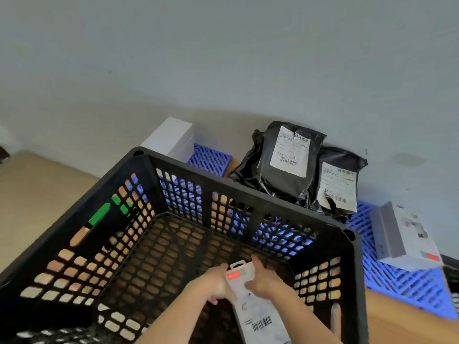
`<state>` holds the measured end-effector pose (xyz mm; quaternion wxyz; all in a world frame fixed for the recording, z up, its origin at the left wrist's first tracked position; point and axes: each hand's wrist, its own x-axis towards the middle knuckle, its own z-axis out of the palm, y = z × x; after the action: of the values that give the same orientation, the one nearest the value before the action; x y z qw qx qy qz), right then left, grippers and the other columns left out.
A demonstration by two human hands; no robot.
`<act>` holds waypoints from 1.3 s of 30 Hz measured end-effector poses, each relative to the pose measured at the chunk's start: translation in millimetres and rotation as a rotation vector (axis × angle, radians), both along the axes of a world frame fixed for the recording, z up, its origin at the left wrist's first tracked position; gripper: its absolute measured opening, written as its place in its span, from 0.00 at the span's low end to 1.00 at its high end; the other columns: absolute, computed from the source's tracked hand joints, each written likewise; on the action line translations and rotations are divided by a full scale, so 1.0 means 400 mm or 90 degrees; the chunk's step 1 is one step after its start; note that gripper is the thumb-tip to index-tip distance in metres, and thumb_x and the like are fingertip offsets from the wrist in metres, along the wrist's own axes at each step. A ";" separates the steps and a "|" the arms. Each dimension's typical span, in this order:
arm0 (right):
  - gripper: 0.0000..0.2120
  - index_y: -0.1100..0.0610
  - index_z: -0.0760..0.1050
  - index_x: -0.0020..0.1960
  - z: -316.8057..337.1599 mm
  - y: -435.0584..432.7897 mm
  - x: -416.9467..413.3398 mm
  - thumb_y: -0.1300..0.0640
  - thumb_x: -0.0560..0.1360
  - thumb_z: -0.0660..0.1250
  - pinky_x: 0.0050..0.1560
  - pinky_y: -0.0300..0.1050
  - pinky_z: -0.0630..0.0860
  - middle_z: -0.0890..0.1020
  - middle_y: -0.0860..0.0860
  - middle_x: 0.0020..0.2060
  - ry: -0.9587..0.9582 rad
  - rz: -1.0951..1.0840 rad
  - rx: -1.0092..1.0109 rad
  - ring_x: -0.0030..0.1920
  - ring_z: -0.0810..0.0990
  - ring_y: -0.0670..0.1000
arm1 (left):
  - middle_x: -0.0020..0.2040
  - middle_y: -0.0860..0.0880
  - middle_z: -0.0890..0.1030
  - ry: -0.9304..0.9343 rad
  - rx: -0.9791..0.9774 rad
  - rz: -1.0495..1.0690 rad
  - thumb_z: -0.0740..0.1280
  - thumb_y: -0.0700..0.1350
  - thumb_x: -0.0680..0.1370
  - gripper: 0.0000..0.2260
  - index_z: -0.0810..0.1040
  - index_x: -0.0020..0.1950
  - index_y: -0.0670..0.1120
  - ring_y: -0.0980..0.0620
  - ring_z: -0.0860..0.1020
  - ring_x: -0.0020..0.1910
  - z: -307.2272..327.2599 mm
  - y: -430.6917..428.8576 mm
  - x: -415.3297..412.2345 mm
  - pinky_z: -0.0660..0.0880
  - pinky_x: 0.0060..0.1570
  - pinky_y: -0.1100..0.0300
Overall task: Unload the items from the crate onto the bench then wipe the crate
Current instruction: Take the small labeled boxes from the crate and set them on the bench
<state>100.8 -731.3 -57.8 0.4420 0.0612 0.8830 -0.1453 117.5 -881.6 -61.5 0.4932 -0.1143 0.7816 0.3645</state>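
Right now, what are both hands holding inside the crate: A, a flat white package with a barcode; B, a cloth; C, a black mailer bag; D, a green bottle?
A: the left hand and right hand grip a flat white package with a red tag and barcode, low inside the black crate.

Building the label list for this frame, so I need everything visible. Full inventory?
crate: 1, black, centre, lattice walls
white package: 1, white with orange label and barcode, inside the crate, held
mailer bags: 2, black with white shipping labels, beyond the crate's far rim
white box: 1, plain white, behind the crate's far left corner
printed box: 1, white and grey with a red corner, right of the crate
lattice platform: blue, under the bags and boxes
green object: 1, seen through the crate's left wall, unidentifiable
hands: left hand and right hand, both grip the white package
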 end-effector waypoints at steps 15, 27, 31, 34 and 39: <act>0.35 0.44 0.50 0.77 -0.026 -0.218 0.052 0.54 0.76 0.65 0.61 0.53 0.75 0.68 0.53 0.70 0.083 -0.289 -0.247 0.66 0.71 0.55 | 0.70 0.43 0.71 0.186 -0.049 0.143 0.74 0.36 0.70 0.45 0.51 0.79 0.51 0.44 0.71 0.69 -0.001 -0.272 -0.034 0.73 0.65 0.52; 0.48 0.28 0.39 0.71 0.048 -0.288 0.061 0.62 0.73 0.68 0.42 0.55 0.82 0.69 0.45 0.65 0.010 -0.195 -0.364 0.66 0.71 0.56 | 0.53 0.45 0.78 -0.059 0.025 0.191 0.68 0.34 0.76 0.26 0.58 0.65 0.51 0.44 0.82 0.45 0.071 -0.363 -0.056 0.83 0.37 0.46; 0.50 0.26 0.41 0.70 0.085 -0.335 0.053 0.63 0.72 0.70 0.42 0.52 0.83 0.69 0.46 0.68 0.037 -0.180 -0.397 0.65 0.72 0.54 | 0.51 0.43 0.80 -0.063 0.025 0.220 0.67 0.31 0.76 0.19 0.65 0.59 0.48 0.43 0.82 0.42 0.127 -0.431 -0.045 0.83 0.41 0.43; 0.50 0.26 0.42 0.71 0.111 -0.362 0.049 0.62 0.71 0.70 0.39 0.49 0.83 0.69 0.45 0.68 0.074 -0.155 -0.415 0.63 0.74 0.52 | 0.52 0.43 0.80 -0.034 0.023 0.236 0.66 0.31 0.77 0.22 0.62 0.65 0.46 0.43 0.82 0.45 0.177 -0.454 -0.025 0.83 0.41 0.44; 0.50 0.30 0.45 0.73 0.143 -0.374 0.056 0.63 0.70 0.72 0.51 0.54 0.81 0.70 0.44 0.67 0.148 -0.150 -0.447 0.65 0.72 0.51 | 0.49 0.47 0.79 0.080 -0.021 0.255 0.67 0.31 0.76 0.28 0.53 0.65 0.50 0.46 0.83 0.44 0.254 -0.448 0.006 0.83 0.40 0.46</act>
<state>123.2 -881.0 -0.4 0.3133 -0.0097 0.8106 -0.4946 119.8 -1060.7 40.0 0.3593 -0.2528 0.7783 0.4487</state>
